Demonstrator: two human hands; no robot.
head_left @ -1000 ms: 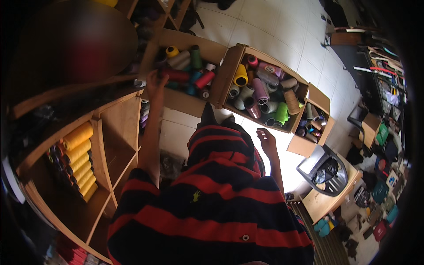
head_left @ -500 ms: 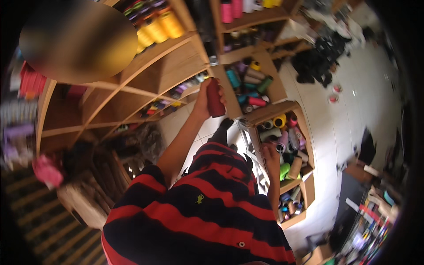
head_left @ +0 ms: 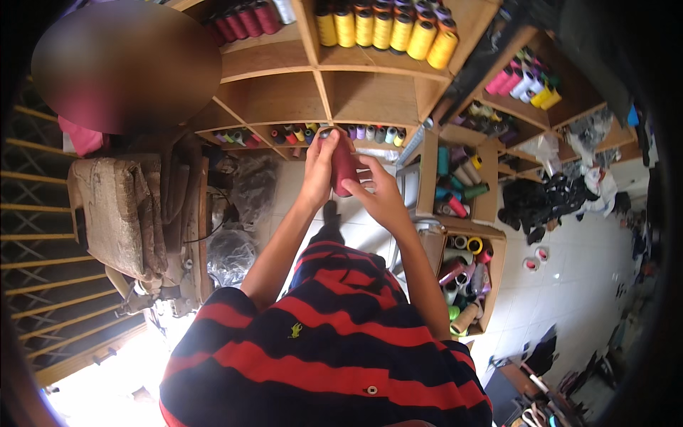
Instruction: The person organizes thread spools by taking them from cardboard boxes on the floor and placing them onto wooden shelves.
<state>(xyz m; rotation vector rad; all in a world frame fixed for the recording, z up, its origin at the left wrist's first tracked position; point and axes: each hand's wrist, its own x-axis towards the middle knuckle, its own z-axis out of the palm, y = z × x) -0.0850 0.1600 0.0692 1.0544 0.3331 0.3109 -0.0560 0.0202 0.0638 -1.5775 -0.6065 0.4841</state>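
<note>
Blurred oval (head_left: 126, 67) upper left hides part of the wooden shelving (head_left: 370, 99), also cut by the top edge. Left hand (head_left: 320, 165) and right hand (head_left: 382, 191) each cover part of the dark red spool (head_left: 343, 165); left palm hidden. Striped shirt (head_left: 313, 349) cut at bottom. Carton spools (head_left: 467, 313) overlap, bodies partly hidden. Lower-right clutter (head_left: 537, 402) too small and dark to sort.

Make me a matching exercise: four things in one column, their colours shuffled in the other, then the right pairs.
Things:
1. Held spool
2. Shirt
3. Tiled floor
4. Front spools at the picture's top centre

Colours:
A. White
B. Dark red
C. Yellow
D. Red and dark stripes

Right pairs: 1-B, 2-D, 3-A, 4-C
</note>
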